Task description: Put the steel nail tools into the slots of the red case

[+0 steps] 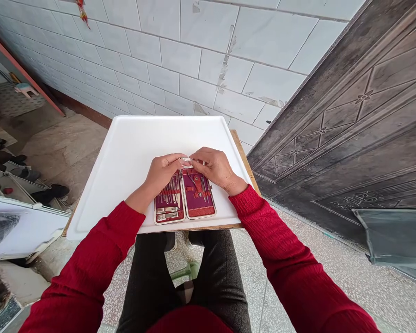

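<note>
An open manicure set case (pixel 201 212) with a dark red lining lies near the front edge of a white board. Nail clippers (pixel 167 216) and several slim metal tools (pixel 169 193) are strapped in its left half; a red-handled tool and thin tools sit in the right half. Above the case's far edge, the fingertips of my left hand (pixel 161 173) and my right hand (pixel 215 169) meet, both pinching a small whitish item (pixel 186 160). Its kind is too small and covered to tell.
The white board (pixel 125 148) rests on a wooden table (pixel 243 157) against a tiled wall (pixel 180 60). A dark patterned metal door (pixel 333 120) stands at right. Shoes on a rack (pixel 24 173) are at left. A green stool (pixel 185 273) shows between my legs.
</note>
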Available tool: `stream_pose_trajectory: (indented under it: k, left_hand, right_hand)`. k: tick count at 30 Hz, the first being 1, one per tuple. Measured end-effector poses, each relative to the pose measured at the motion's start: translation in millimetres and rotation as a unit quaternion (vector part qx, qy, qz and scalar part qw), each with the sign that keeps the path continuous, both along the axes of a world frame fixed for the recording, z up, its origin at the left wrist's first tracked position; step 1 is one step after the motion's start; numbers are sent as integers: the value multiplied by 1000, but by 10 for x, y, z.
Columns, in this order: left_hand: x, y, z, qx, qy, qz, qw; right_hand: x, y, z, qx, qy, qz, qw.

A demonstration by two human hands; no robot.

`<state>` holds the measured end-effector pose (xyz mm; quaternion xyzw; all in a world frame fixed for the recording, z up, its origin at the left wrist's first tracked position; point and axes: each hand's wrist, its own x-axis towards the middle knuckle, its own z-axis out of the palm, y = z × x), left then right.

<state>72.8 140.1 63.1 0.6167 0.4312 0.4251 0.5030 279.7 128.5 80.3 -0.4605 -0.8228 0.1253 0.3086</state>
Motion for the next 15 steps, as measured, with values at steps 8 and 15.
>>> stream_pose_trajectory:
  k: [8,15]
  left_hand:
    - [23,-33,14,13,23,1,1000]
    - [25,-25,-1,4,16,15,1000]
  right_hand:
    - [-66,-19,-7,-2,-81,-8,997]
    - [-72,-58,19,-46,6,8,999]
